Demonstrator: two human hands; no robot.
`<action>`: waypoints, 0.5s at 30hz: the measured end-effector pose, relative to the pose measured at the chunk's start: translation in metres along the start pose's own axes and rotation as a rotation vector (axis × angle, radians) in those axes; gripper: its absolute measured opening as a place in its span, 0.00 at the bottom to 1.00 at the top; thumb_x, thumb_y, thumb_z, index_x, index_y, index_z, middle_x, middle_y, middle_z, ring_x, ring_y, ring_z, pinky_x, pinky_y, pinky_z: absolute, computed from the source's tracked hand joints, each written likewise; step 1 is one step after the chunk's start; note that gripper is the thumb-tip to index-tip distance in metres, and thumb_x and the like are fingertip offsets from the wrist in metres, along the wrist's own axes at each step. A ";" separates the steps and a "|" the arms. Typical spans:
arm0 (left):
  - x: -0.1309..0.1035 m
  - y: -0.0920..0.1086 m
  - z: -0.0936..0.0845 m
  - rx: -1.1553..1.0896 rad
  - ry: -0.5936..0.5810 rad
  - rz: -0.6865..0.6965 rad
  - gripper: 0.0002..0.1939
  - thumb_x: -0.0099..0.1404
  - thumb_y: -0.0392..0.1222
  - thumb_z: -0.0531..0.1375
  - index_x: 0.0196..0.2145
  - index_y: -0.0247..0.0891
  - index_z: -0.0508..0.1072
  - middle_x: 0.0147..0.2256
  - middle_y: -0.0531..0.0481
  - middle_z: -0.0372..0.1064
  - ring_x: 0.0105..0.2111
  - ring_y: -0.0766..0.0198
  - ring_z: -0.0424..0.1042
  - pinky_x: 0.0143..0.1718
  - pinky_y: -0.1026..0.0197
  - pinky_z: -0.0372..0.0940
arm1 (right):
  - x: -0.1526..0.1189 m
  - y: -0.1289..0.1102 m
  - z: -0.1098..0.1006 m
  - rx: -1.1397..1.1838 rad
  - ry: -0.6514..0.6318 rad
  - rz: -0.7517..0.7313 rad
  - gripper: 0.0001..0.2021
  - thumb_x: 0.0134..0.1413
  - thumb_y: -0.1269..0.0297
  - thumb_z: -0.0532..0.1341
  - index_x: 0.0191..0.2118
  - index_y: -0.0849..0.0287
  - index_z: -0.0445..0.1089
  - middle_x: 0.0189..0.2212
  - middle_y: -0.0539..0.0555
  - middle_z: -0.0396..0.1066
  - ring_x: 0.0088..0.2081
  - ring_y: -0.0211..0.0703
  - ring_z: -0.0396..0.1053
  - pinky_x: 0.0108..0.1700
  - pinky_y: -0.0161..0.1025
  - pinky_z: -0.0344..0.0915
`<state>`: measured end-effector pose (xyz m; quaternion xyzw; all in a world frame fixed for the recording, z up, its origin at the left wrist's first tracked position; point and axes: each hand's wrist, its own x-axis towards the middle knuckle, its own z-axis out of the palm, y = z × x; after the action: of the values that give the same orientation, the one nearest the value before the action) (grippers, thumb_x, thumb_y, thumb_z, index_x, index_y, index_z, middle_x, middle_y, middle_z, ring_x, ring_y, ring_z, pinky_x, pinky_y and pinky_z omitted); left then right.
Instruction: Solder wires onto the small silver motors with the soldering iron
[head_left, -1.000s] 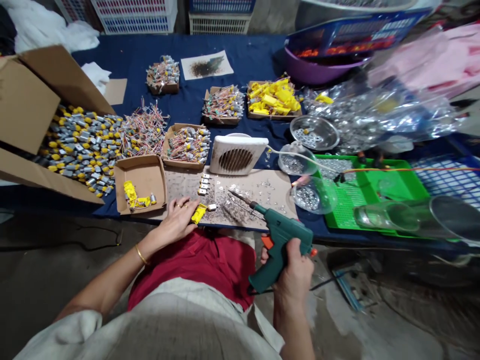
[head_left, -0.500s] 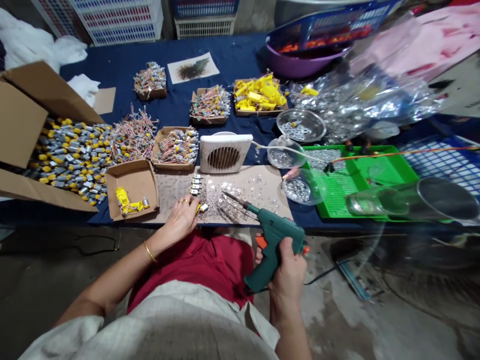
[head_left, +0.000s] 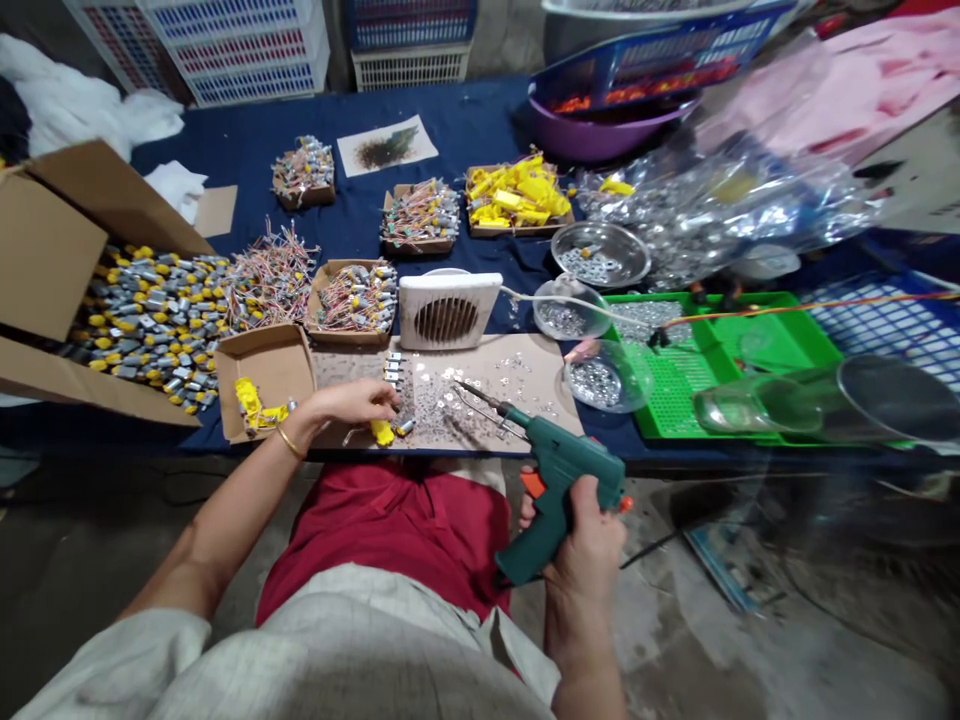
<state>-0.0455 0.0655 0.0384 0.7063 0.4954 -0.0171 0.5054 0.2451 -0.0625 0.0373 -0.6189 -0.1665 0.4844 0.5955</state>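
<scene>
My left hand [head_left: 356, 402] is over the left half of the cardboard work sheet, fingers loosely bent and apart, with nothing visible in them. Just below its fingertips lie a yellow plastic piece [head_left: 382, 433] and a small silver motor [head_left: 405, 427]. Beyond the fingers stands a short row of small motors [head_left: 393, 368]. In my right hand [head_left: 589, 535] is a green soldering gun [head_left: 559, 480], gripped by its handle with a finger near the orange trigger. Its thin tip points up and left over scattered metal bits [head_left: 442, 385] on the cardboard.
A cardboard tray [head_left: 266, 360] with yellow pieces and a large box of motors [head_left: 157, 320] are at left. Behind the work sheet stands a white vent fan [head_left: 450, 312]. Bowls of metal parts [head_left: 592, 380] and a green tray [head_left: 667, 405] lie right, with a clear tube [head_left: 795, 400] over the tray.
My left hand has lifted off the motor and yellow piece and shifted slightly up and left, leaving them on the cardboard. The soldering gun has drifted a little right.
</scene>
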 end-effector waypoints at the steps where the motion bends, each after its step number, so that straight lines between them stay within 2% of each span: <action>1: 0.001 -0.002 0.000 -0.038 0.024 0.006 0.18 0.59 0.44 0.58 0.45 0.33 0.71 0.36 0.47 0.74 0.31 0.62 0.72 0.31 0.64 0.65 | -0.001 -0.001 0.001 0.002 0.002 0.001 0.26 0.40 0.41 0.68 0.33 0.61 0.73 0.23 0.56 0.75 0.18 0.43 0.69 0.21 0.41 0.71; 3: -0.001 -0.006 0.003 -0.027 0.142 0.009 0.17 0.59 0.45 0.60 0.44 0.33 0.71 0.38 0.46 0.74 0.34 0.60 0.73 0.34 0.62 0.66 | -0.001 -0.001 0.002 -0.002 0.007 0.014 0.27 0.38 0.40 0.68 0.32 0.62 0.73 0.22 0.55 0.74 0.16 0.41 0.67 0.18 0.39 0.68; 7: -0.017 -0.012 0.013 0.188 0.381 0.031 0.14 0.60 0.43 0.61 0.44 0.37 0.73 0.43 0.45 0.73 0.43 0.55 0.71 0.45 0.57 0.65 | 0.001 0.001 0.008 -0.005 -0.014 0.067 0.29 0.38 0.36 0.67 0.31 0.62 0.73 0.18 0.54 0.72 0.13 0.39 0.64 0.13 0.36 0.63; 9: -0.028 -0.012 0.020 0.263 0.455 0.064 0.13 0.63 0.42 0.59 0.45 0.38 0.73 0.45 0.45 0.73 0.47 0.55 0.69 0.50 0.55 0.62 | 0.003 0.001 0.014 0.025 -0.039 0.097 0.30 0.38 0.35 0.66 0.31 0.63 0.72 0.20 0.54 0.72 0.14 0.38 0.64 0.13 0.35 0.62; 12: -0.037 -0.004 0.032 0.356 0.562 0.078 0.11 0.67 0.41 0.57 0.45 0.38 0.72 0.43 0.45 0.73 0.48 0.55 0.66 0.51 0.53 0.60 | 0.004 0.000 0.025 0.095 -0.094 0.151 0.32 0.37 0.34 0.66 0.33 0.64 0.72 0.23 0.54 0.74 0.15 0.37 0.65 0.13 0.33 0.62; 15: -0.032 0.010 0.045 0.505 0.586 0.084 0.10 0.66 0.44 0.58 0.42 0.38 0.73 0.40 0.44 0.72 0.47 0.52 0.65 0.51 0.49 0.57 | 0.003 -0.002 0.031 0.112 -0.117 0.163 0.31 0.37 0.35 0.66 0.33 0.63 0.71 0.23 0.53 0.73 0.15 0.36 0.65 0.13 0.32 0.61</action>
<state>-0.0336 0.0104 0.0400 0.8031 0.5696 0.0846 0.1529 0.2219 -0.0420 0.0432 -0.5669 -0.1227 0.5751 0.5769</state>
